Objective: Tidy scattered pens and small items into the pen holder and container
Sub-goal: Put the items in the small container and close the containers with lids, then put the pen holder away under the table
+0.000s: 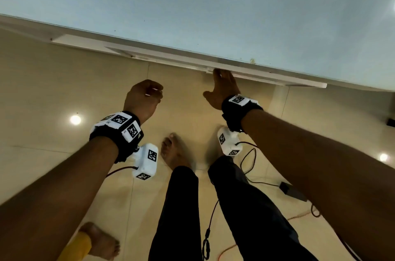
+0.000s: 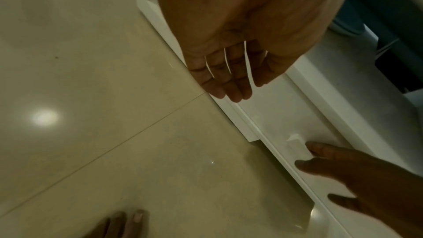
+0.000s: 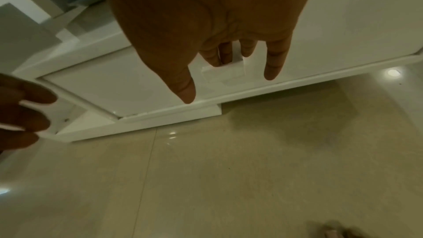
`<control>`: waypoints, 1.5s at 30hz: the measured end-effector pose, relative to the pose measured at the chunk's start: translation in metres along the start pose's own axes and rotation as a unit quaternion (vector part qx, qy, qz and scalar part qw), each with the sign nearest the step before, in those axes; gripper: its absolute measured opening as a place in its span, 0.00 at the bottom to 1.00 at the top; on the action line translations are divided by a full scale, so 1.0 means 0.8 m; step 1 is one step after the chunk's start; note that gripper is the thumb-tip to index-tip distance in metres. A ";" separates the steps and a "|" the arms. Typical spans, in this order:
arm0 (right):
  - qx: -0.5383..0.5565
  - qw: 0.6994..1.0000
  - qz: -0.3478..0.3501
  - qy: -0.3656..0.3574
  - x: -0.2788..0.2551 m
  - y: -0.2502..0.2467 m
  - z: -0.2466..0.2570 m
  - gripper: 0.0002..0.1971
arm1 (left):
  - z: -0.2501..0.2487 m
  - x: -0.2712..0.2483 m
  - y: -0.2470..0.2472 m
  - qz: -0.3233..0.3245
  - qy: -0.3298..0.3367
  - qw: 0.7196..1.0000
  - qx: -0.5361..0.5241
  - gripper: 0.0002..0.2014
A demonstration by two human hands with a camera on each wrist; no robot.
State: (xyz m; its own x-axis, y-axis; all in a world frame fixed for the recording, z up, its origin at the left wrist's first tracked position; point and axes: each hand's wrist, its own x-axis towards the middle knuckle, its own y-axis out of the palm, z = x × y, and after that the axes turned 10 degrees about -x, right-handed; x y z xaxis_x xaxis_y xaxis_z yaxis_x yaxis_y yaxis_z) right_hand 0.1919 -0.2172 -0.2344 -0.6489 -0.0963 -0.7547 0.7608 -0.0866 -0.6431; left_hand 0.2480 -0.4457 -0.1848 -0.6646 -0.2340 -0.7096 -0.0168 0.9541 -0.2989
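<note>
No pens, small items, pen holder or container show in any view. I stand at a white desk (image 1: pixel 277 25) with a white drawer front (image 3: pixel 142 86) under its edge. My right hand (image 1: pixel 222 87) reaches to the drawer's small white handle (image 3: pixel 225 72). Its fingers (image 3: pixel 225 53) lie fairly straight on the handle's top, and two tips are hidden behind it. Thumb and little finger stick out to either side. In the left wrist view the right hand (image 2: pixel 348 171) touches the same handle (image 2: pixel 297 146). My left hand (image 1: pixel 143 95) hangs left of the drawer, fingers (image 2: pixel 228 80) relaxed and holding nothing.
Glossy beige floor tiles (image 1: pixel 42 89) lie below. My legs in dark trousers (image 1: pixel 177 207) and a bare foot (image 1: pixel 175 149) are under my arms. Black and orange cables (image 1: pixel 248 164) and a dark box (image 1: pixel 292 191) lie on the floor at right. Another person's foot (image 1: pixel 100 241) is lower left.
</note>
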 end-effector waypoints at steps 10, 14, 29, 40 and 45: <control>0.052 0.997 0.036 -0.041 -0.053 -0.065 0.006 0.29 | -0.047 -0.047 -0.042 -0.021 0.069 0.997 0.008 0.11; 0.063 0.979 -0.047 -0.188 -0.137 -0.134 0.049 0.19 | -0.087 -0.078 -0.081 -0.042 0.115 0.992 0.024 0.13; -0.145 0.968 -0.078 -0.189 -0.077 -0.301 0.251 0.44 | -0.200 -0.037 -0.318 -0.209 0.129 0.964 -0.103 0.25; -0.127 0.990 -0.023 -0.063 -0.049 -0.294 0.364 0.70 | -0.238 0.048 -0.365 -0.051 0.202 0.960 -0.185 0.49; -0.131 0.989 -0.029 -0.059 -0.050 -0.292 0.362 0.69 | -0.249 0.054 -0.363 -0.052 0.229 0.961 -0.144 0.40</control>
State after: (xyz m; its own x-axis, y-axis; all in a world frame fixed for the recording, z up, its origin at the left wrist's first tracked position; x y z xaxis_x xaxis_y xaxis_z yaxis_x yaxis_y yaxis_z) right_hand 0.0391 -0.4804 -0.0169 -0.6752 -0.2151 -0.7056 0.6877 0.1626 -0.7076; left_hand 0.0753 -0.6954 -0.0014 -0.9062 -0.2867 -0.3109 -0.2630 0.9577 -0.1167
